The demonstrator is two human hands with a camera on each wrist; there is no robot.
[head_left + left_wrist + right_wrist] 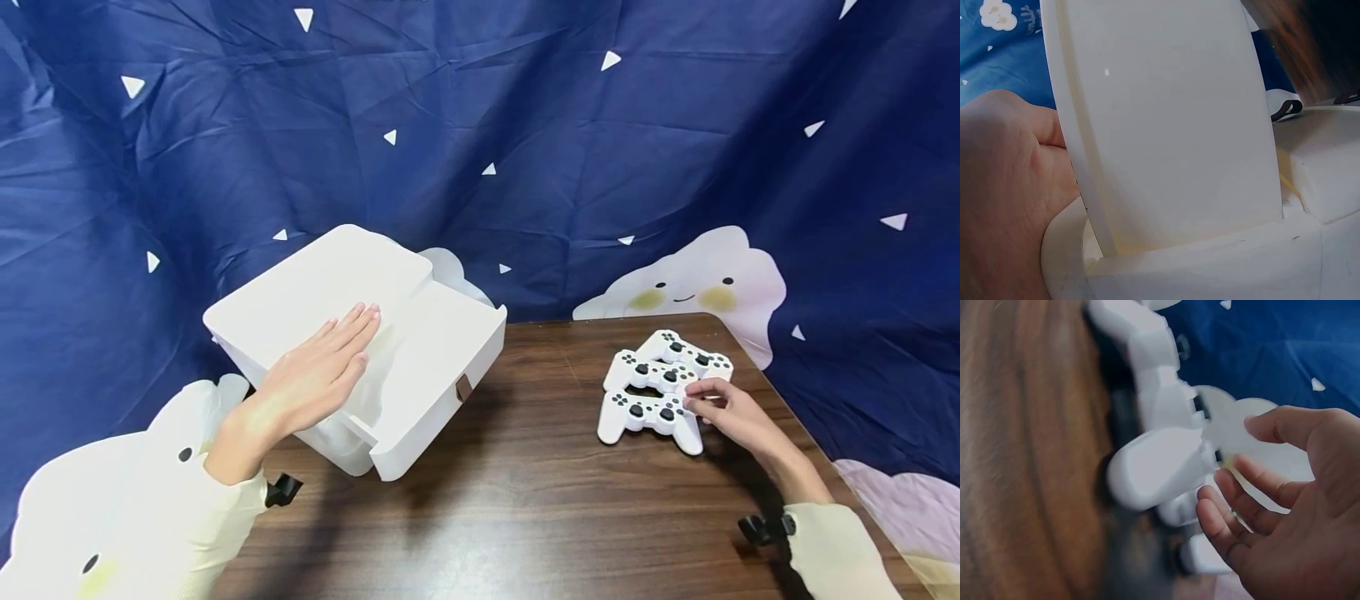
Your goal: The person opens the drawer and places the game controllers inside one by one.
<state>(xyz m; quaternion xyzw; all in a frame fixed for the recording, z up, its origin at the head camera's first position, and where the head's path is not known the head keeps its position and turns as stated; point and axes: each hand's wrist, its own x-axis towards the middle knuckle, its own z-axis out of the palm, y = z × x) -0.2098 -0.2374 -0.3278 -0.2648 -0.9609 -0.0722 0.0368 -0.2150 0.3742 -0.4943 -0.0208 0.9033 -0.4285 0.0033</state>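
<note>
A white box [300,292] stands on the left part of the table, its drawer [431,417] pulled out toward the right and a small brown tab [463,387] on the drawer's front. My left hand [311,375] lies over the box top with its fingers straight. Three white game controllers rest close together on the right: a front controller [617,425], a middle controller [621,369] and a rear controller [716,365]. At the front controller's right side is my right hand [738,417], fingers loosely bent. The right wrist view shows its thumb and fingers spread apart beside a controller grip [1154,469].
The brown wooden table [540,500] ends at a right edge close to the controllers. Behind it hangs a dark blue cloth [525,108] with white triangles and cloud faces. Black wrist mounts [283,490] sit at both sleeves.
</note>
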